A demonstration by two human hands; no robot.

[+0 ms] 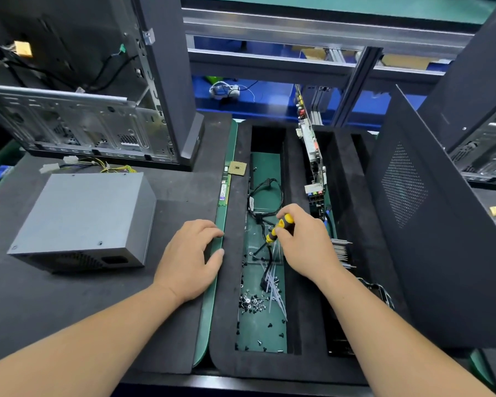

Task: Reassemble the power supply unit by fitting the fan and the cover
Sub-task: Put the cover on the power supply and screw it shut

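Observation:
The grey power supply unit [80,219] stands on the black mat at the left with its cover on, yellow and black wires [109,167] trailing behind it. My right hand [307,242] grips a yellow-and-black screwdriver [278,227], its tip pointing down into the green-floored compartment of the foam tray [229,282], just above loose screws [252,302]. My left hand [189,259] rests flat on the mat beside the tray's left edge, fingers apart, holding nothing. The unit is well left of both hands.
The tray compartment also holds black cables [267,196] and clear cable ties [275,287]. A RAM stick [224,190] and a CPU [237,168] lie along the tray's left rim. A circuit board [312,156] stands in a slot. An open computer case [83,121] stands behind, a black side panel [430,224] at the right.

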